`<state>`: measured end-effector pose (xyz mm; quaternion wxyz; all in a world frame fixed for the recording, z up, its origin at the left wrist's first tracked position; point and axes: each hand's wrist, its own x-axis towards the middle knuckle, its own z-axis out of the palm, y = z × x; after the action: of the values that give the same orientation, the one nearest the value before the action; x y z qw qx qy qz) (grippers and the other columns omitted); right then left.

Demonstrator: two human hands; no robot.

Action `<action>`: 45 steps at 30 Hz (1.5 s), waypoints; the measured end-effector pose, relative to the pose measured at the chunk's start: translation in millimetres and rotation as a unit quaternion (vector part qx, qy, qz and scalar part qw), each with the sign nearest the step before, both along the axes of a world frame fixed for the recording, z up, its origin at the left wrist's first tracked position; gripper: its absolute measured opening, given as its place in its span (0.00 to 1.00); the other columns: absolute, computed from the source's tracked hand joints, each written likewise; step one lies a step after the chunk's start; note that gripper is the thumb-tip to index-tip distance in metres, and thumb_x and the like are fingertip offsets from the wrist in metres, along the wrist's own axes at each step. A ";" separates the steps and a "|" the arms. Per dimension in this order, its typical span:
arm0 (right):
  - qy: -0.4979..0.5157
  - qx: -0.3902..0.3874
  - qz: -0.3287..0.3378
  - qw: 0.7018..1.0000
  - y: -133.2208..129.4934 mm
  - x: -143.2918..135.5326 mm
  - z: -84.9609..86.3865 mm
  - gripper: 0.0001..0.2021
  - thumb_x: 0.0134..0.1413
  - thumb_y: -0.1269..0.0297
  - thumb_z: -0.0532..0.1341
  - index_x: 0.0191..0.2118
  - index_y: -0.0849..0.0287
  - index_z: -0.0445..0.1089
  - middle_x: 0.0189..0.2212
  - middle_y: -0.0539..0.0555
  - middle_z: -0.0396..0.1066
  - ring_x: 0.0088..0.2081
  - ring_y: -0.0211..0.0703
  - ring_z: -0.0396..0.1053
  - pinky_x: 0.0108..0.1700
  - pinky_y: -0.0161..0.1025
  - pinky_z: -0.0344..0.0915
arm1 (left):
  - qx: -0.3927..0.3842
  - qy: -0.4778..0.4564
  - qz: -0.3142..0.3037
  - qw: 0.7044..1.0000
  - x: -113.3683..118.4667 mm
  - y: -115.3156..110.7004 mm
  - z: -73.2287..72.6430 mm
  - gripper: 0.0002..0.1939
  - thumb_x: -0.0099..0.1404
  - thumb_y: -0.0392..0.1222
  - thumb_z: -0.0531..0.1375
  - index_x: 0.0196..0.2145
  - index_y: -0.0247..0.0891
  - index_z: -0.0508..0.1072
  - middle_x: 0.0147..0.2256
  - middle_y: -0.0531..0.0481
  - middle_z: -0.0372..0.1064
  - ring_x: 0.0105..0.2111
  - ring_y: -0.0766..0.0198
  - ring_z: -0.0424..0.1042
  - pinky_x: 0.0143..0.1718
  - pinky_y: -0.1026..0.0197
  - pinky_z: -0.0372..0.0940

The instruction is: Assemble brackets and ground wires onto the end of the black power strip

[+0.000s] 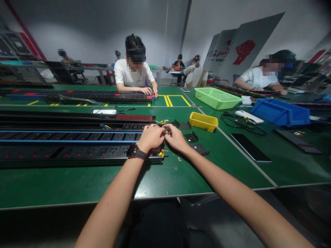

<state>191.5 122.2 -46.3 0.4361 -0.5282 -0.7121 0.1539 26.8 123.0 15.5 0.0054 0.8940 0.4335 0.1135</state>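
My left hand [152, 137], with a dark watch on its wrist, rests at the right end of the blue-edged socket strip [69, 136]. Its fingers are bent and closed around something I cannot make out. My right hand [175, 137] meets it from the right, thumb and fingers pinched together near the strip's end; what they hold is hidden. Nearer to me lies a black socket strip [90, 151] with yellow wire ends [161, 154]. Several small black brackets [191, 138] lie just right of my right hand.
A yellow bin [203, 121], a green basket [218, 98] and a blue bin [281, 112] stand to the right, near a cable and a dark tablet-like panel [250, 147]. Across the table a person [134, 74] handles another strip; a further person sits at the right.
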 end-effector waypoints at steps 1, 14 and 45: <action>-0.001 -0.001 0.000 1.000 -0.2 0.1 0.5 0.20 0.50 0.71 0.57 0.50 0.58 0.71 0.37 0.54 0.74 0.35 0.45 0.69 0.41 0.41 0.67 | 0.000 0.000 -0.001 1.000 0.1 0.3 0.0 0.13 0.69 0.40 0.55 0.46 0.45 0.78 0.50 0.45 0.77 0.57 0.49 0.68 0.56 0.45 0.61; -0.002 0.003 0.003 1.000 -2.3 -1.6 4.2 0.18 0.52 0.72 0.56 0.50 0.59 0.70 0.38 0.54 0.73 0.37 0.44 0.69 0.43 0.40 0.66 | 0.003 0.001 -0.004 1.000 0.5 3.5 -0.1 0.13 0.69 0.40 0.55 0.45 0.44 0.78 0.49 0.44 0.77 0.55 0.47 0.69 0.55 0.44 0.62; -0.012 -0.004 0.003 1.000 -4.0 -2.9 5.2 0.20 0.52 0.71 0.55 0.52 0.61 0.70 0.36 0.54 0.74 0.36 0.45 0.70 0.44 0.41 0.67 | 0.004 -0.002 -0.006 1.000 0.0 3.3 -0.2 0.12 0.69 0.41 0.55 0.44 0.44 0.78 0.49 0.44 0.77 0.56 0.48 0.69 0.55 0.44 0.62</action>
<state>188.6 118.3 -41.1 0.4246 -0.5293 -0.7187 0.1515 26.8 126.3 15.3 0.0031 0.8962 0.4278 0.1174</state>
